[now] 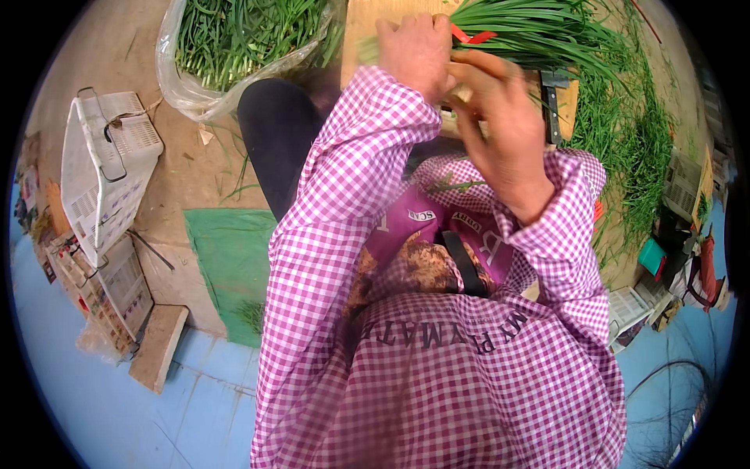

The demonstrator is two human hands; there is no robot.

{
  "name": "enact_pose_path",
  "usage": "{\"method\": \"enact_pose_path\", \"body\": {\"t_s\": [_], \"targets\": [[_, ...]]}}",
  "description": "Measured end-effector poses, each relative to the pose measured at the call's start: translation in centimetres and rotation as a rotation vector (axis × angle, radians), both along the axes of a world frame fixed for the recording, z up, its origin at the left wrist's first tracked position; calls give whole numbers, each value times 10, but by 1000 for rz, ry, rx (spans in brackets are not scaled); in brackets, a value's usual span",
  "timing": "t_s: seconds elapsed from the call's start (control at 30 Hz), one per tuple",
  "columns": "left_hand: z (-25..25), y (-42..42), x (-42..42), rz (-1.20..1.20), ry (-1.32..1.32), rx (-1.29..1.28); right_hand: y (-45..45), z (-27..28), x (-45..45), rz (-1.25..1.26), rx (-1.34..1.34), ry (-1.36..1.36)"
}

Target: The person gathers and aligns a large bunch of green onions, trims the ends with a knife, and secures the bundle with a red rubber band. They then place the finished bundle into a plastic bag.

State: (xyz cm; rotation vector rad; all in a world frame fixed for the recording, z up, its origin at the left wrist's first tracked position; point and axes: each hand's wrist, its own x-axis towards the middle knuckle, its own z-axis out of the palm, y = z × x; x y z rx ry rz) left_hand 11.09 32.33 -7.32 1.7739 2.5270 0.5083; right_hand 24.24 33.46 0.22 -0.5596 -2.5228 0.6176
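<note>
My left hand (pixel 413 55) grips a bundle of garlic chives (pixel 527 29) around its stalks, above a wooden board (pixel 366 20). Pale stalk ends stick out to the left of the fist, blurred. A red tie (pixel 473 37) shows on the bundle just right of the fist. My right hand (pixel 501 126) is close below the tie, its fingers bent and apart, with motion blur. Whether its fingertips touch the bundle is unclear. Right of that hand, a knife (pixel 551 111) with a black riveted handle lies at the board's edge, its blade partly covered by leaves.
A clear plastic bag (pixel 167 73) full of garlic chives stands at upper left. Loose green leaves (pixel 636 152) lie heaped on the right. A white plastic basket (pixel 111 170) lies tipped at left, near a green sheet (pixel 225 264). More crates (pixel 630 311) stand at lower right.
</note>
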Motion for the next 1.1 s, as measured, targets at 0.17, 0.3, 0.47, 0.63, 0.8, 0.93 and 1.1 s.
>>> {"method": "enact_pose_path", "body": {"t_s": [0.17, 0.3, 0.47, 0.63, 0.8, 0.93, 1.1], "targets": [[0, -1, -1, -51, -122, 47, 24, -11, -22, 11, 483, -276], [7, 0, 1, -41, -127, 21, 46, -12, -28, 91, 801, -472], [15, 1, 4, -54, -137, -12, 52, -10, -37, 106, 849, -700], [8, -1, 1, -80, -94, 12, 52, -12, -45, 167, 842, -827], [12, -3, 4, -56, -162, 19, 61, -10, -42, 254, 724, -720], [9, -1, 7, -46, -129, 26, 65, -16, -35, 233, 540, -646], [0, -3, 11, 73, -106, 229, 65, -19, -31, 131, 291, -504]]}}
